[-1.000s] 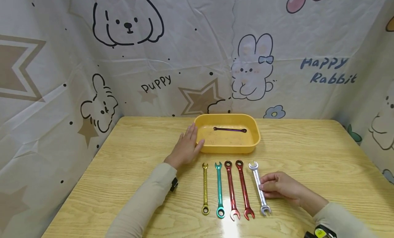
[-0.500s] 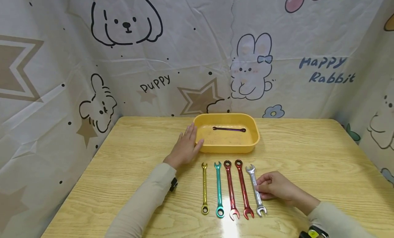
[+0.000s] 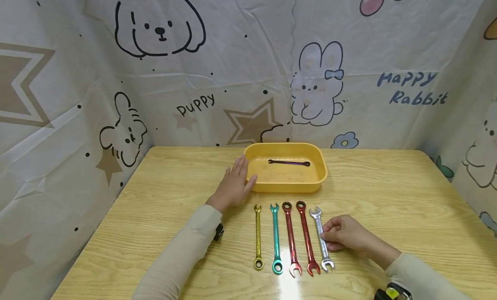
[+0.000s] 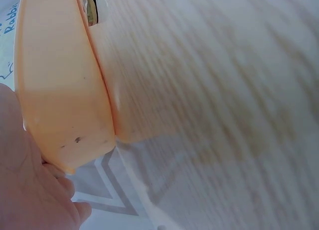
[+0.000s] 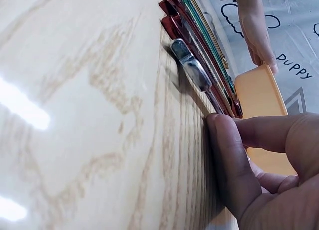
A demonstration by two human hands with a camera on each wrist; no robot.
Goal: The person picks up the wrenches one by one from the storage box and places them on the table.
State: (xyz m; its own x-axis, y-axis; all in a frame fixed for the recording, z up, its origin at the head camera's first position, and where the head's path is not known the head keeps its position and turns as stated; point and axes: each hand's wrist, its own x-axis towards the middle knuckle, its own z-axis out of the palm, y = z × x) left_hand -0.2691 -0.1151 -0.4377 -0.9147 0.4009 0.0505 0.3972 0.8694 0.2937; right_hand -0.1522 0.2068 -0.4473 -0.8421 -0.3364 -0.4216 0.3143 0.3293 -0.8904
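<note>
Between thumb and fingers, my right hand (image 3: 345,234) pinches the silver wrench (image 3: 324,249) by its shaft, at the right end of a row of wrenches. In the right wrist view the open end of this silver wrench (image 5: 192,68) shows close over the tabletop. Beside it lie two red wrenches, one nearer (image 3: 307,239) and one farther left (image 3: 291,239), then a teal wrench (image 3: 276,235) and a gold wrench (image 3: 258,235). My left hand (image 3: 231,185), fingers extended, rests against the left wall of a yellow plastic bin (image 3: 287,188). Inside the bin lies a purple wrench (image 3: 289,163).
The wooden table (image 3: 174,183) runs back to a cloth backdrop (image 3: 217,76) printed with cartoon animals. The bin stands near the far edge, behind the row of wrenches. Wrist cameras sit on both sleeves.
My right hand has shifted the silver wrench slightly left, closer to the red wrenches. The left hand and bin hold their place.
</note>
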